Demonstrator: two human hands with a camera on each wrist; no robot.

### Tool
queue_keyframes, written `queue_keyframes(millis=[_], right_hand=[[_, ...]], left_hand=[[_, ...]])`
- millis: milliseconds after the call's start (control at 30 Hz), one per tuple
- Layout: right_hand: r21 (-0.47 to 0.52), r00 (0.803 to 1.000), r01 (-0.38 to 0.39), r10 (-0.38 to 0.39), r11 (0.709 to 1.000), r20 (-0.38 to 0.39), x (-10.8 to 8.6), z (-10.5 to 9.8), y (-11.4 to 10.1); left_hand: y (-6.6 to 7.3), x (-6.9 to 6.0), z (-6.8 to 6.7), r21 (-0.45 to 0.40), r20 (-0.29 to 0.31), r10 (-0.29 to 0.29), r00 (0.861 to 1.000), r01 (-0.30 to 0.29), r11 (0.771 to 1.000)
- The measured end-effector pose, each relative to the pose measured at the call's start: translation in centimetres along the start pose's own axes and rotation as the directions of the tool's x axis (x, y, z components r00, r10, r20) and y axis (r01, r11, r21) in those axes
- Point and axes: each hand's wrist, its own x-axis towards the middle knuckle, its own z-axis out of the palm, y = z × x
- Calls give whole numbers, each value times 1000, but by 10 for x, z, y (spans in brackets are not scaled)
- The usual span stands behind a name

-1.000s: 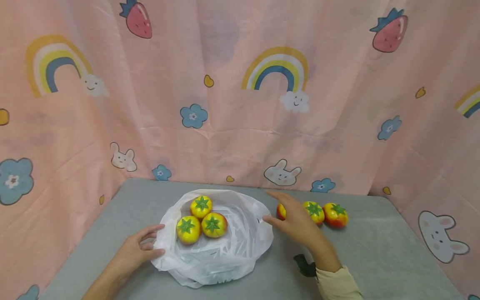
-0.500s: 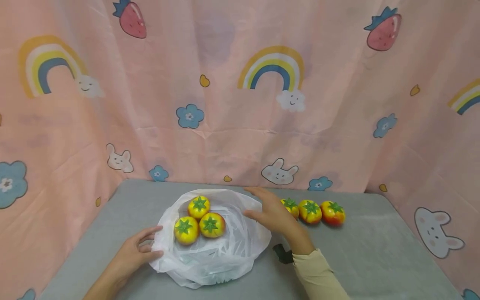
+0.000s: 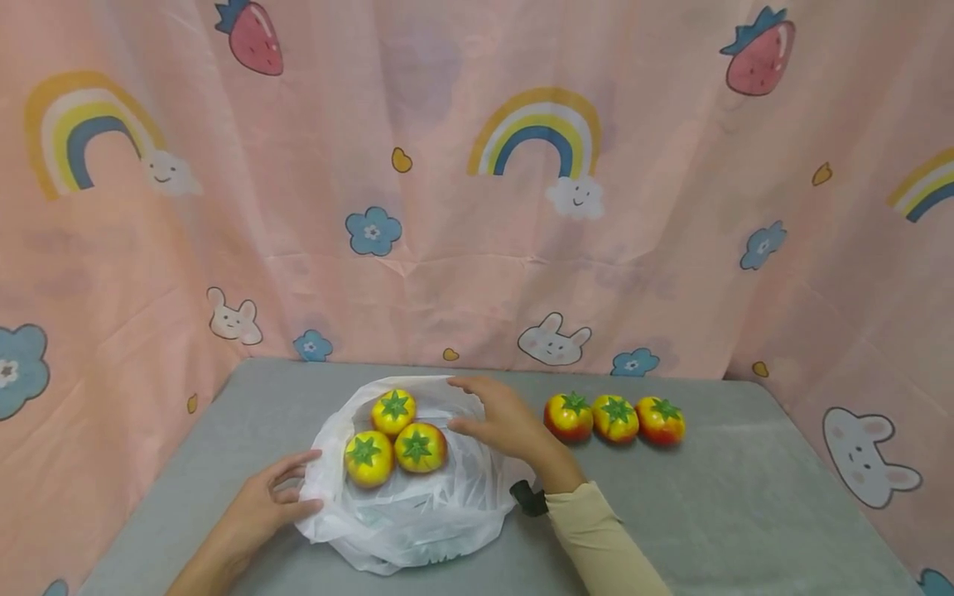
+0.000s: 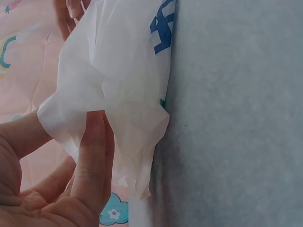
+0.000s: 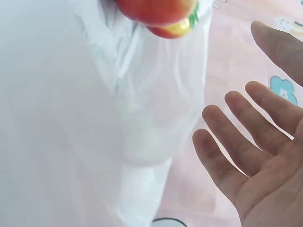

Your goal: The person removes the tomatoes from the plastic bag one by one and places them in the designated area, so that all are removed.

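Note:
A white plastic bag (image 3: 417,530) lies spread with its mouth up, and three yellow-red fruits with green star tops, one of them a fruit (image 3: 421,448), sit together in its left half. At the bag's left rim my left hand (image 3: 257,509) holds the plastic; in the left wrist view the fingers (image 4: 92,165) overlap the bag (image 4: 128,75), their tips partly covered. My right hand (image 3: 510,426) hovers over the bag's right side, thumb and fingers apart. Seen in the right wrist view, that hand (image 5: 265,146) is empty, beside the bag (image 5: 151,104) and a red fruit (image 5: 158,9).
Three more fruits, the middle one a fruit (image 3: 615,420), stand in a row right of the bag on the grey table (image 3: 745,497). A pink printed curtain (image 3: 447,290) hangs behind the table. A dark object (image 3: 528,498) is at my right wrist.
My right hand has moved left, from in front of the row of fruits to over the bag, uncovering the row's left fruit. The left hand keeps its place at the rim.

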Motion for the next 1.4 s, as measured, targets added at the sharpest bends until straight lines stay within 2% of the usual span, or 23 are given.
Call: queue_keyframes(millis=[200, 400, 500, 833, 1100, 1400], right_hand=[[63, 999, -13, 11, 998, 44, 6, 13, 0], [127, 996, -48, 38, 991, 85, 4, 24, 0], [139, 995, -41, 28, 990, 93, 4, 29, 0], [129, 993, -11, -5, 992, 122, 3, 41, 0], [90, 985, 79, -92, 993, 145, 7, 51, 3], [19, 984, 60, -62, 998, 165, 6, 54, 0]], left_hand=[[2, 0, -1, 1, -1, -9, 1000, 9, 1000], [2, 0, -1, 0, 8, -17, 1000, 17, 1000], [2, -1, -1, -11, 4, -9, 1000, 9, 1000], [0, 0, 0, -19, -10, -3, 1000, 3, 1000], [1, -3, 0, -22, -10, 7, 1000, -7, 1000], [2, -3, 0, -14, -9, -2, 1000, 2, 1000]])
